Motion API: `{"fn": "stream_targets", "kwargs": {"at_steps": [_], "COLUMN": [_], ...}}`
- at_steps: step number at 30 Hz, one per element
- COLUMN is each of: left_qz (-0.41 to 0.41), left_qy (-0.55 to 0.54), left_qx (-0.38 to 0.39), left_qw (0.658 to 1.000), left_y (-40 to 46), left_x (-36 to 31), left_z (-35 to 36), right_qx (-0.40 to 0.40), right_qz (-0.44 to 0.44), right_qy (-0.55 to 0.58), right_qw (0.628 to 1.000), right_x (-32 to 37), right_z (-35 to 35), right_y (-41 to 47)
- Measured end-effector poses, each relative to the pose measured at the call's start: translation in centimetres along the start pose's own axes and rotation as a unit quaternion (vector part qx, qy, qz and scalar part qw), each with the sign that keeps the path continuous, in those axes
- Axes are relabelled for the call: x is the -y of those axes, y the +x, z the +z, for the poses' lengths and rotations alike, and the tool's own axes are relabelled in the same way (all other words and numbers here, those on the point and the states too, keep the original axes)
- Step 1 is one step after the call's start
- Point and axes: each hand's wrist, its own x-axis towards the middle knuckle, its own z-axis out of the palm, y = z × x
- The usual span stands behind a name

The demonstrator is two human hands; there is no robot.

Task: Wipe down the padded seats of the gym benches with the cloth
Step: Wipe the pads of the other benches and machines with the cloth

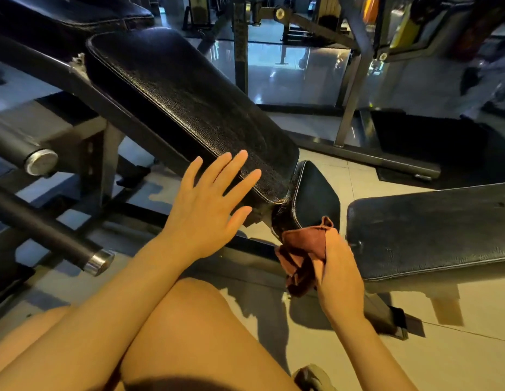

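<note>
A long black padded backrest (186,108) slopes down from the upper left to the middle. Below its lower end sits a small black seat pad (313,193), tilted. My left hand (209,204) is spread with straight fingers, and its fingertips lie on the backrest's lower edge. My right hand (334,266) grips a crumpled reddish-brown cloth (305,249) at the seat pad's near lower corner. Another black padded bench (432,230) lies flat on the right.
Two dark bars with metal end caps (99,262) (41,162) jut out at the left. A steel rack frame (355,80) stands behind on the glossy tiled floor. My bare knees (189,320) fill the bottom, and a shoe (310,376) shows at the lower edge.
</note>
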Motion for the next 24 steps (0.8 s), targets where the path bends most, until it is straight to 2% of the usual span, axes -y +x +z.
{"fn": "stream_targets", "kwargs": {"at_steps": [1,3,5,7,10,13,18,21,24], "left_qz": [0.0,0.004,0.006,0.002,-0.009,-0.01,-0.012,-0.017,-0.024], "left_qy": [0.008,0.024,0.024,0.013,0.002,0.0,0.011,0.007,0.014], "left_qx": [0.009,0.024,0.033,0.032,0.028,0.031,0.032,0.035,0.046], "left_qw": [1.0,0.999,0.999,0.999,1.0,0.999,0.999,0.999,0.999], "left_y": [-0.1,-0.4,-0.6,-0.5,-0.5,-0.6,-0.6,-0.5,-0.5], "left_x": [0.3,0.8,0.9,0.8,0.7,0.7,0.7,0.4,0.0], "left_z": [0.3,0.9,1.4,1.5,1.6,1.6,1.5,1.5,1.3], "right_qx": [-0.016,-0.075,-0.107,-0.103,-0.091,-0.046,-0.014,-0.007,-0.006], "right_qz": [0.006,-0.047,-0.096,-0.137,-0.134,-0.16,-0.035,-0.017,-0.007], "right_qy": [-0.07,-0.228,-0.288,-0.294,-0.251,-0.23,-0.192,-0.167,-0.196], "right_qw": [0.997,0.97,0.947,0.94,0.954,0.959,0.981,0.986,0.981], "right_x": [-0.3,0.0,1.5,3.4,4.0,1.6,-2.3,-2.0,-0.8], "right_z": [-0.4,-0.9,-0.5,0.9,2.0,0.7,-1.8,-2.3,-2.5], "right_y": [0.2,1.1,2.3,3.6,5.1,4.3,1.1,0.4,0.4]}}
